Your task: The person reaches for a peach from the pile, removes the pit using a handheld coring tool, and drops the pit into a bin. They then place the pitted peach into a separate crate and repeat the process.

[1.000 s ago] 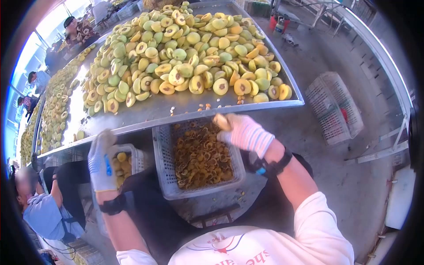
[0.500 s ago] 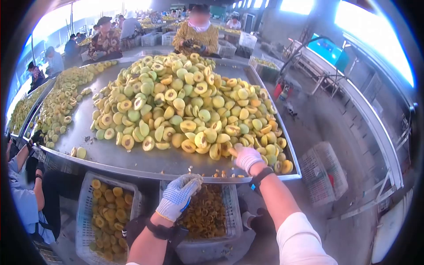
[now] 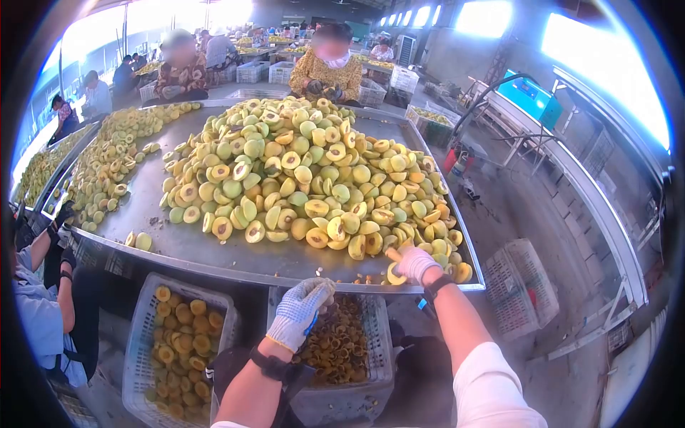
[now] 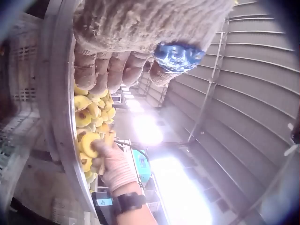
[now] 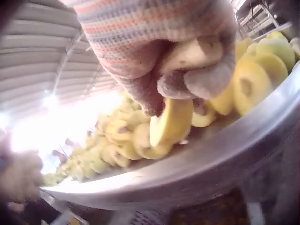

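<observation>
My right hand (image 3: 414, 265), in a striped knit glove, is over the near right edge of a metal table (image 3: 185, 262). Its fingers pinch a yellow apricot half (image 5: 171, 124), cut face outward, and a pale wooden handle (image 5: 194, 54) lies within the same grip. The far end of that tool is hidden. My left hand (image 3: 301, 312), gloved with a blue patch (image 4: 178, 57) near the thumb, hovers at the table's front edge, fingers loosely bent; nothing shows in it. A large heap of halved apricots (image 3: 307, 178) lies just beyond both hands.
Below the table edge stand a crate (image 3: 378, 339) of brown scraps and, left of it, a crate (image 3: 135, 357) of apricot halves. Small pits dot the table front. A white crate (image 3: 510, 296) sits on the floor at right. People work at left and opposite.
The head view has tilted up. My left hand moved right to the table's front edge. My right hand went from over the scrap crate to the heap and took an apricot half.
</observation>
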